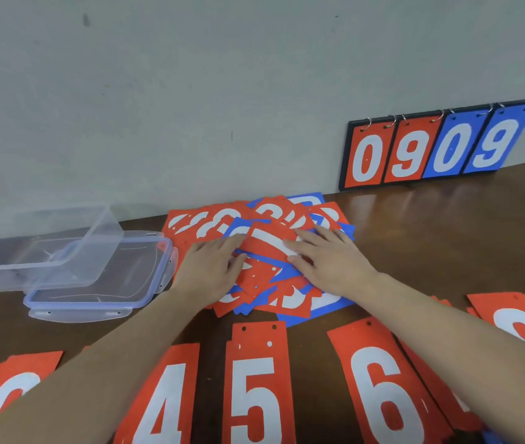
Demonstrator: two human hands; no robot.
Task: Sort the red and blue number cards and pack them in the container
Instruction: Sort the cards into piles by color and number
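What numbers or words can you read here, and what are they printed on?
"0", "9": red flaps of the flip scoreboard against the wall.
"0", "9": its blue flaps.
"4": near red card.
"5": red card beside it.
"6": red card further right.
Mixed pile under both hands: overlapping numerals, none surely readable.
Cards at the left and right edges: cut off.
Clear container: no label visible.
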